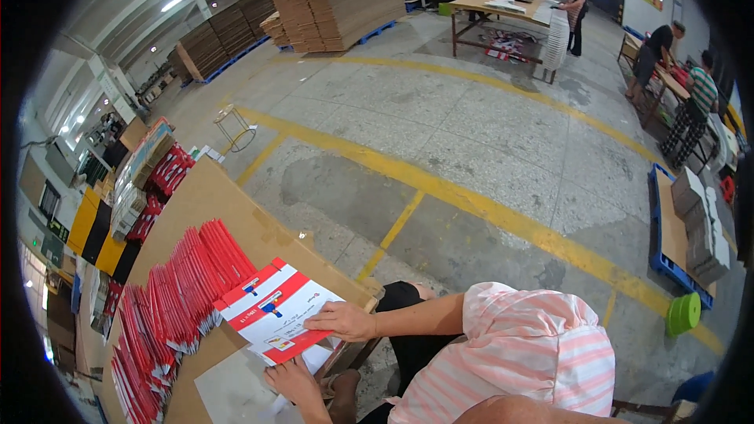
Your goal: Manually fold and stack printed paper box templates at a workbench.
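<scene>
A flat red-and-white printed card sleeve with small blue pictures lies tilted above the cardboard-topped table. My right hand grips its right edge, fingers across the top face. My left hand is just below the sleeve's lower edge, its fingers bent around a thin white sheet that the sleeve partly covers. Along the table, a long row of similar red sleeves stands packed on edge and touches the held one's far corner. Under my hands lies a pale flat sheet.
Stacked red-and-white packs stand beyond the table, by a yellow-and-black barrier. A wire-frame stool is on the floor. Right are a blue pallet with grey boxes and a green bucket. Several people work at distant tables; cardboard stacks rise behind.
</scene>
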